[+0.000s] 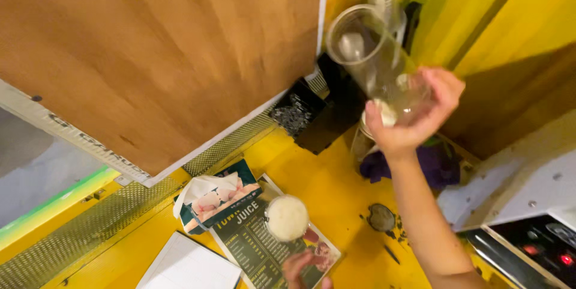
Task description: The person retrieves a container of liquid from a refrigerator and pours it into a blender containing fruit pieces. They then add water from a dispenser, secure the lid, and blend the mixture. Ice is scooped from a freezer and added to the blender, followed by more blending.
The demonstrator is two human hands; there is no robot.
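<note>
My right hand (414, 115) is raised above the yellow counter (336, 187) and grips a clear plastic cup (369, 49) near its base. The cup is tilted with its open mouth toward the upper left. Only the fingertips of my left hand (306, 270) show at the bottom edge. They rest on a laminated menu card (258, 247), just below a second plastic cup (287, 217) with a whitish top that stands on the card. I cannot tell whether the fingers touch that cup.
A tissue box (216, 196) lies left of the menu, with a white paper sheet (189, 265) below it. A black container (297, 109) and a purple cloth (432, 166) sit at the back. A machine with red lights (540, 247) stands at right. A brown board (156, 55) fills the upper left.
</note>
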